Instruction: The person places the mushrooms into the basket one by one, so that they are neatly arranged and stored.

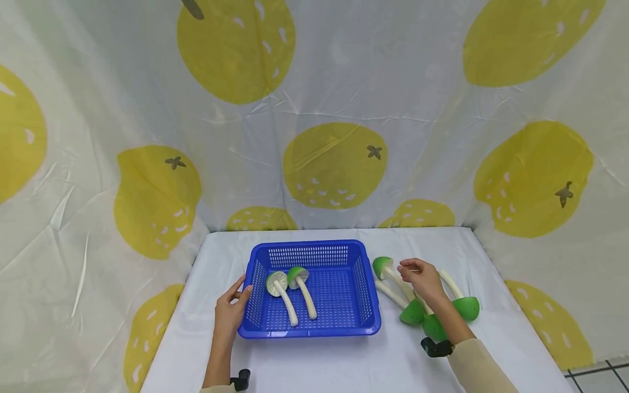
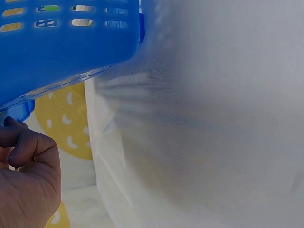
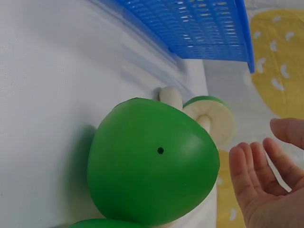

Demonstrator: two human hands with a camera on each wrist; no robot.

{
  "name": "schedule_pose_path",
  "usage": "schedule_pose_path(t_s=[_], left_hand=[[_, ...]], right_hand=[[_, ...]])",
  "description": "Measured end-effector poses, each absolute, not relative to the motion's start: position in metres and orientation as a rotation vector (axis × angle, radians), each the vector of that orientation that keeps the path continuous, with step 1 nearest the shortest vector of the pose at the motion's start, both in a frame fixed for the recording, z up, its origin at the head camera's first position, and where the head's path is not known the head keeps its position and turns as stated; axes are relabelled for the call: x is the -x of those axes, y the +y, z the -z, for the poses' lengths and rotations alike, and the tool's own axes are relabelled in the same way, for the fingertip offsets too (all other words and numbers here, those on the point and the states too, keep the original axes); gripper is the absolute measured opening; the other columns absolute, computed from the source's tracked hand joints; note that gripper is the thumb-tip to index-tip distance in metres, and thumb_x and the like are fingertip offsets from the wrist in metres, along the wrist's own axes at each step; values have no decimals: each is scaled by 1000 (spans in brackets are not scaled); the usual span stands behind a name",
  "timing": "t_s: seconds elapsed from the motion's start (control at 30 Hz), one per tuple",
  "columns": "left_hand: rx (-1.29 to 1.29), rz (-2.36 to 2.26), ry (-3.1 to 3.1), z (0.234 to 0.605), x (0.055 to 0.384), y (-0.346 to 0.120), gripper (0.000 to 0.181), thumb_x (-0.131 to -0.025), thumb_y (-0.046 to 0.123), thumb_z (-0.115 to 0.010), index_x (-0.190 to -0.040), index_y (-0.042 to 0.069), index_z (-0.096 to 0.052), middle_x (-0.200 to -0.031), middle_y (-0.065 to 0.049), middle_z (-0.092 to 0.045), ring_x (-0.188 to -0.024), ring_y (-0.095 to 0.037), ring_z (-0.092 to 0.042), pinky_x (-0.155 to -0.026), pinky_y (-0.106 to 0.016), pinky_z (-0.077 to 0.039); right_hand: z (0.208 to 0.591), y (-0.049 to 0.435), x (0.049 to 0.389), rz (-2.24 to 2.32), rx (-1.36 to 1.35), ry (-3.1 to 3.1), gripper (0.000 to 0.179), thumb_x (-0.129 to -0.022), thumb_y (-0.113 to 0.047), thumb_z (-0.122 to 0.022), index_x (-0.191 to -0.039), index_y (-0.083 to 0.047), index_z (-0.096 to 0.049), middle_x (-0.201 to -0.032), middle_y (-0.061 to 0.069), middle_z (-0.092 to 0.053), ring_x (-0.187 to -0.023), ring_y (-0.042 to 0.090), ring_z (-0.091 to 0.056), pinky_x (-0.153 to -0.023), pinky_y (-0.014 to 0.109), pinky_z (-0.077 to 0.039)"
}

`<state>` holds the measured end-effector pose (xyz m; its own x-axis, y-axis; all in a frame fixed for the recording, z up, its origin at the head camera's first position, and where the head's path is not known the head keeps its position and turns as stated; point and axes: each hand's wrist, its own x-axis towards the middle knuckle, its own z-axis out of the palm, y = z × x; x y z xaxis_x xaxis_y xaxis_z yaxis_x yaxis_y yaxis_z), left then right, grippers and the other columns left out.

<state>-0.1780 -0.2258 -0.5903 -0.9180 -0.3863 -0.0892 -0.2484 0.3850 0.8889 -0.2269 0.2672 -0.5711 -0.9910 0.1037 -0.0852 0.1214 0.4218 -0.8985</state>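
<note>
Blue plastic basket (image 1: 319, 332) holds two green-capped mushrooms (image 1: 277, 284) right of our left hand (image 1: 231, 309), which pinches its rim. Our right hand (image 1: 423, 280), relaxed, empty, hovers above more mushrooms (image 1: 413, 313).

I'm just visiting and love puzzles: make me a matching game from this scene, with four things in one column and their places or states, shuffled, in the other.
Things:
1. Blue basket
2. Left hand
3. Right hand
4. Fruit-print cloth

Places or states:
A. Empty, near the loose mushrooms outside the basket
B. Hanging behind the white work surface
C. Containing two green-capped mushrooms
D. At the basket's left rim

Right pairs: 1-C, 2-D, 3-A, 4-B
</note>
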Motion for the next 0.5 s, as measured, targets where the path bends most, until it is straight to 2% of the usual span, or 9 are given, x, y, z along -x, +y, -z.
schedule_pose_path(t_s=[0.3,0.5], left_hand=[[-585,1577,-2489,591,178,-225,55,-98,47,-68,-148,25,-58,-94,-5,-60,-100,-24,-53,-79,-31,-43],[-589,1583,-2487,592,178,-226,56,-98,48,-68,-148,24,-59,-94,-5,-60,-98,-24,-53,-76,-31,-44]], right_hand=[[584,273,225,1589,-231,2704,41,-100,-25,-69,-128,5,-65,-113,19,-72,-99,28,-73,-82,34,-59],[595,278,226,1531,-262,2714,41,-99,-28,-70,-127,2,-67,-114,17,-73,-96,18,-70,-78,24,-56]])
